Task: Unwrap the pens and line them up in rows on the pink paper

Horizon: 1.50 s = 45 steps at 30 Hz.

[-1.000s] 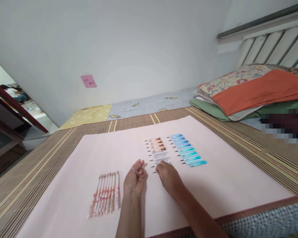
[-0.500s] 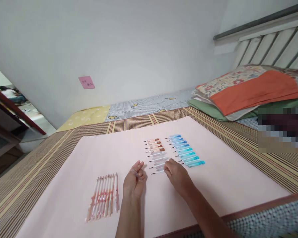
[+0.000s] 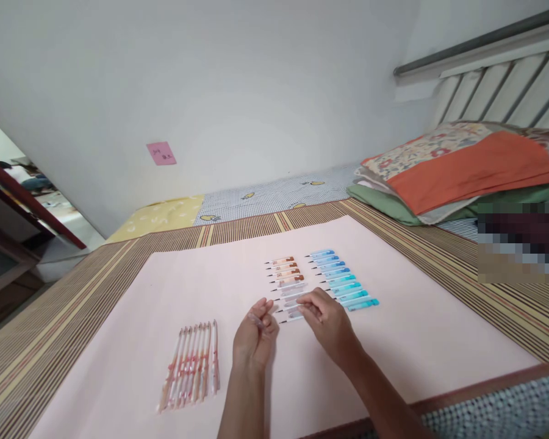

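Observation:
My left hand [image 3: 255,335] is palm up over the pink sheet, its fingers curled round a small clear piece [image 3: 257,321], which looks like a pen cap. Just to the right, my right hand [image 3: 324,314] hovers low with thumb and forefinger pinched together; what lies between them is hidden. Under and beside those fingertips are white pens with clear greyish parts [image 3: 293,315], their dark tips pointing left. Above them in the same column lie pens with brown ends [image 3: 286,267]. A second column of blue and turquoise pens [image 3: 341,274] runs along the right hand's far side.
A row of clear pens with pink and red patterns [image 3: 190,366] lies at the left on the pink sheet [image 3: 132,341]. Beneath it is a striped mat [image 3: 476,286]. Folded bedding [image 3: 471,174] is piled at the back right, against the wall [image 3: 265,91].
My right hand has shifted slightly left and up along the grey-part pens, its fingers still pinched. My left hand has moved a little to the right with the clear piece.

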Tool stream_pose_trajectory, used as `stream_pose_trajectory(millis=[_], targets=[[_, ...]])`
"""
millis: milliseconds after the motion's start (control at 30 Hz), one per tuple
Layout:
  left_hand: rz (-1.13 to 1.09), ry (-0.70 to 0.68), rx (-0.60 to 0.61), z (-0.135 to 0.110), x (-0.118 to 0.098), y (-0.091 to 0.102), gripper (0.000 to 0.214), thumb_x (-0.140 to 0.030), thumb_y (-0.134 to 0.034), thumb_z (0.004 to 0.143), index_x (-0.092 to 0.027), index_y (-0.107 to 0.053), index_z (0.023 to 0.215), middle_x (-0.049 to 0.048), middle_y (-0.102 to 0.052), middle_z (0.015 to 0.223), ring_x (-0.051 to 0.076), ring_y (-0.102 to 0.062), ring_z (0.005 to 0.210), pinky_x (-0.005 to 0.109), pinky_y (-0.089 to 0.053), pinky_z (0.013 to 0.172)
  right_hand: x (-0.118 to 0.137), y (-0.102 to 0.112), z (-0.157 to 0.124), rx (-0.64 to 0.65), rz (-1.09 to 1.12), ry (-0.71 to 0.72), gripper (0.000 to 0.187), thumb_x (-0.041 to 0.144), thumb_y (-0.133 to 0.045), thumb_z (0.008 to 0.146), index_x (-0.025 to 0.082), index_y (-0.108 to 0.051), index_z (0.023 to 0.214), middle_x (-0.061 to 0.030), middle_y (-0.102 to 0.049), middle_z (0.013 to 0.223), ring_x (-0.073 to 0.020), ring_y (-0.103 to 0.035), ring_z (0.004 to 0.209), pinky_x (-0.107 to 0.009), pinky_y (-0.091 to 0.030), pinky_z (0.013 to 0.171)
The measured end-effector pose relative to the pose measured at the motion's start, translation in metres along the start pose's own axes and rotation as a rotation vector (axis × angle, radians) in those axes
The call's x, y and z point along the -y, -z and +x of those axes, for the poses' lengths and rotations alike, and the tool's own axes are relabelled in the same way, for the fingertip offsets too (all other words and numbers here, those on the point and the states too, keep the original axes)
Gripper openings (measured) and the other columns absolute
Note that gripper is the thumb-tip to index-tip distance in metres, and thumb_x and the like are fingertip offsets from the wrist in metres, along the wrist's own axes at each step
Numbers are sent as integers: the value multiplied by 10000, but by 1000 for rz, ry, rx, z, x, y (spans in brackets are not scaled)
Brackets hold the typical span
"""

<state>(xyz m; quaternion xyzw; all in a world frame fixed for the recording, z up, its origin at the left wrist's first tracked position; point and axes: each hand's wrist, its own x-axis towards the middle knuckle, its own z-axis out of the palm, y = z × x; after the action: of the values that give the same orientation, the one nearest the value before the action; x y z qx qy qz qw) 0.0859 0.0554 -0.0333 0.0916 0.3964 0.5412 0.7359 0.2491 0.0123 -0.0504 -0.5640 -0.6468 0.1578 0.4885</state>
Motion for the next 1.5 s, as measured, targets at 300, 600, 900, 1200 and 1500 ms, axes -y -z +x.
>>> stream_pose_trajectory(millis=[300,600,900,1200,1500], targets=[[94,47,132,-1,22,0,142,4,-627,755,-96,-689,833,55,-664,674,117,-607,564,186,-495,543,43,-32,-15,91,-23,84,187,47,-528,839,229,-571,827,-36,-586,927,-190,-582,887,-279,-479,768],[166,4,240,-11,23,-8,81,-84,-704,742,-110,-716,818,63,-691,691,137,-635,598,206,-504,563,39,-25,-11,-20,-18,64,136,104,-534,781,232,-557,820,-18,-621,828,-164,-572,732,-260,-439,660],[118,-211,-80,-2,-31,10,182,-81,-526,933,-92,-703,891,99,-747,785,127,-676,586,207,-550,506,-15,28,1,111,-295,-114,85,148,-574,797,232,-578,802,29,-611,719,-129,-505,601,-246,-350,602],[31,-115,-99,-4,-28,7,139,-44,-556,910,-96,-680,875,73,-730,715,103,-636,505,182,-525,441,-23,7,1,383,-554,-42,216,25,-511,799,207,-627,811,-22,-654,899,-173,-593,820,-301,-342,775],[-7,-99,-113,0,-28,11,146,-35,-551,901,-91,-684,882,78,-721,706,101,-618,493,180,-515,455,-21,11,3,385,-590,-72,189,59,-574,838,217,-670,872,-28,-647,946,-184,-593,830,-297,-356,756]])
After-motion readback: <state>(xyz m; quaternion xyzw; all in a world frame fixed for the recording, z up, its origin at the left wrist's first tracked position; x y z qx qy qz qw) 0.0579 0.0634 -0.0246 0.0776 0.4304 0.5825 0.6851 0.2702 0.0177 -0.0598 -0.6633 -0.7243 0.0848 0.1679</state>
